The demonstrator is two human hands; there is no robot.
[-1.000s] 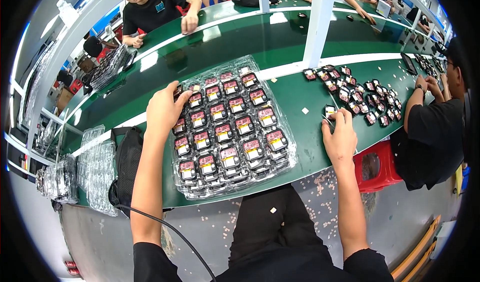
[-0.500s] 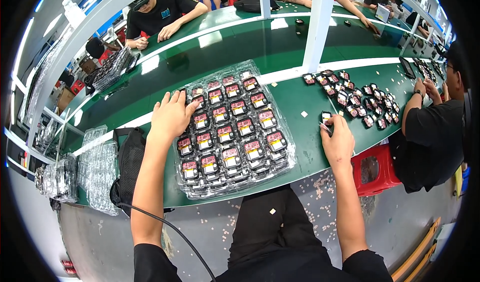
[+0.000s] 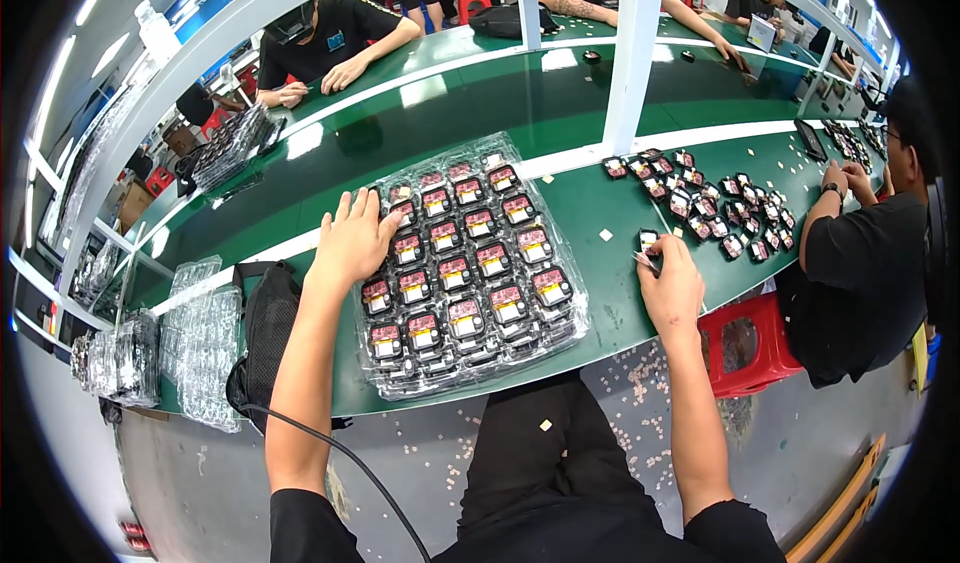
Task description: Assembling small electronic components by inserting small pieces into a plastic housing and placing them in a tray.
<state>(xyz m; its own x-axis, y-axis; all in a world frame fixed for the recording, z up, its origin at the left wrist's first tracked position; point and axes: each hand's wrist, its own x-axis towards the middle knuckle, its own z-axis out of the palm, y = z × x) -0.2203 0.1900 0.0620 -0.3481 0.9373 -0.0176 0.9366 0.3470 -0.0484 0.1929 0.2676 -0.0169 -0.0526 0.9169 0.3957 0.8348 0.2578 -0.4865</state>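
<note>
A clear plastic tray (image 3: 574, 315) in front of me holds rows of small black boxes with red, yellow and white labels; more trays seem stacked beneath it. My left hand (image 3: 357, 241) rests with its fingers spread over the tray's upper left part, hiding some of the boxes there. To the right of the tray, just above the green bench (image 3: 620, 308), my right hand (image 3: 674, 285) is closed, thumb and fingers pinched. A small black box (image 3: 648, 237) with a white label shows at its fingertips. A thin pale tip beside the box is too small to make out.
Many loose black boxes (image 3: 706, 203) lie at the right, near a seated co-worker (image 3: 865, 273) and a red stool (image 3: 748, 348). Clear empty trays (image 3: 200, 343) and a black bag (image 3: 268, 323) lie at the left. A white post (image 3: 632, 73) stands at the bench's far edge.
The view has shifted slightly. My left hand has slid a little to the right over the tray. My right hand stays in nearly the same place with the small black box.
</note>
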